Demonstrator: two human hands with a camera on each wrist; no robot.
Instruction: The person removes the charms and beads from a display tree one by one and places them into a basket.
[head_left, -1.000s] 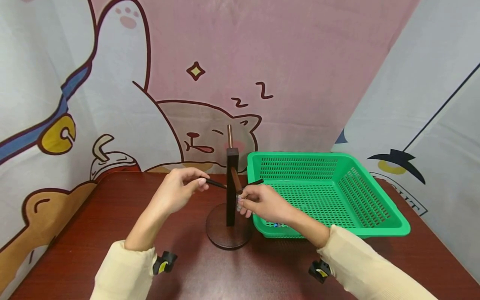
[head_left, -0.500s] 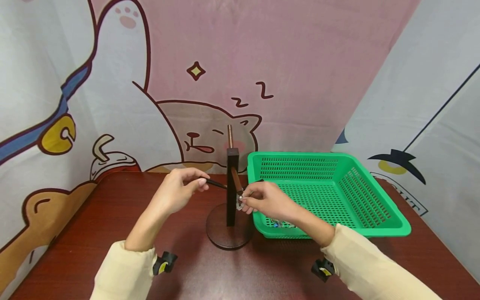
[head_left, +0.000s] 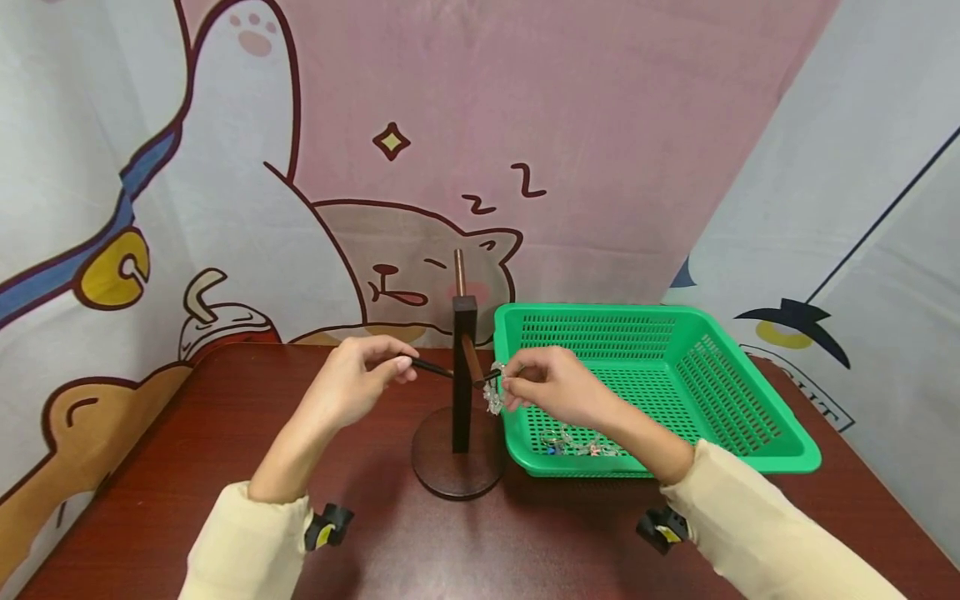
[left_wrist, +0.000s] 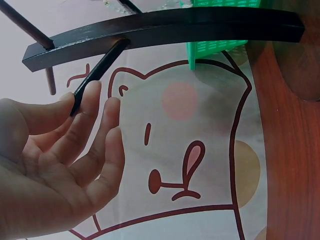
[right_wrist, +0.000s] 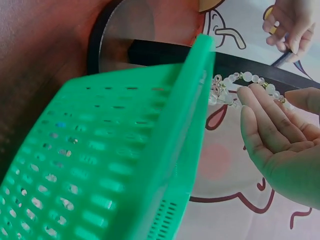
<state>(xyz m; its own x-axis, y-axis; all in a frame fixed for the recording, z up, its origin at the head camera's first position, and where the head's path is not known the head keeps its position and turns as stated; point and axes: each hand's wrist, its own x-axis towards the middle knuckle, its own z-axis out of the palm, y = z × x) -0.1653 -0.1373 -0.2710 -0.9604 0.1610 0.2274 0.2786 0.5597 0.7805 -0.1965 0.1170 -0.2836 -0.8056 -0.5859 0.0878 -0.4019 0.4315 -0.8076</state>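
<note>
My left hand pinches the end of a thin black peg between thumb and fingers. That peg juts from the left of a dark wooden stand with a round base and several pegs. On the stand's other side, my right hand pinches a bracelet of clear and white beads between thumb and fingers. The bracelet hangs at the right-hand peg, beside the basket's rim; whether its loop goes round the peg I cannot tell. Part of that peg is hidden by the right hand and bracelet.
A green plastic basket stands right of the stand, close to its base. Several beaded pieces of jewellery lie at its near left corner. A printed cloth hangs behind the reddish-brown table.
My right hand has moved right, away from the stand's post, and the bracelet has shifted outward with it. More jewellery in the basket is uncovered. My left hand stays put on its peg.
</note>
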